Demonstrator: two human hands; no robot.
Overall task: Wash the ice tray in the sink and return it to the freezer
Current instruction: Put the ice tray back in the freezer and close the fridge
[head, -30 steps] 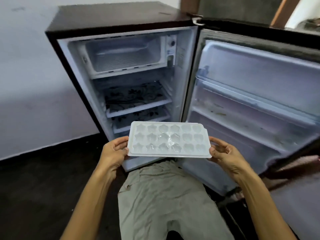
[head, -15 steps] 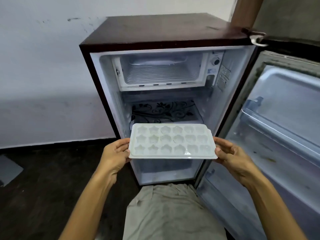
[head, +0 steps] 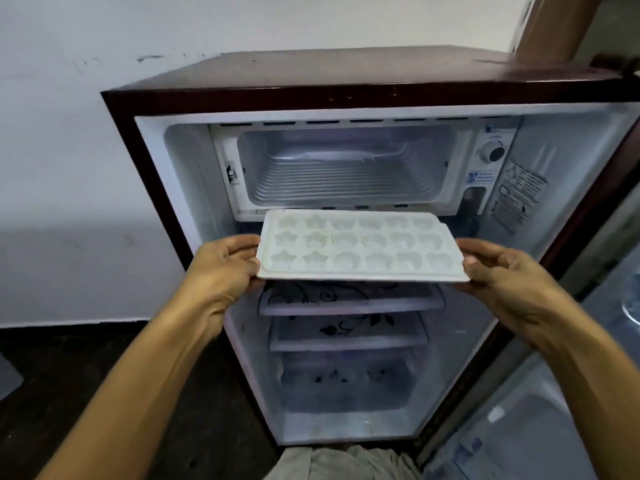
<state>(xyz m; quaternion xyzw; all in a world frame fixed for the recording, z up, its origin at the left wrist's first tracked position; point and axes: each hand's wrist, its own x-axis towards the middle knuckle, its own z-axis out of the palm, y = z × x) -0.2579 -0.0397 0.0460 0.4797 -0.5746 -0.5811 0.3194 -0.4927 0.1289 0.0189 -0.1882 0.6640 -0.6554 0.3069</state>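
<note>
A white ice tray [head: 360, 245] with star- and flower-shaped cups is held level in front of the open small fridge. My left hand [head: 221, 268] grips its left end and my right hand [head: 502, 271] grips its right end. The tray's far edge is just below the mouth of the freezer compartment [head: 341, 168], an open white box with a ribbed floor at the top of the fridge. The cups look empty.
The dark red fridge [head: 311, 81] stands against a white wall. Its door [head: 554, 393] hangs open at the right. Below the tray are patterned shelves [head: 349, 303] and a bottom drawer [head: 346, 386]. A thermostat dial [head: 493, 151] is right of the freezer. The floor is dark.
Both hands have lifted the tray up and forward, from level with the lower shelves to just under the freezer opening. The view has come closer to the fridge.
</note>
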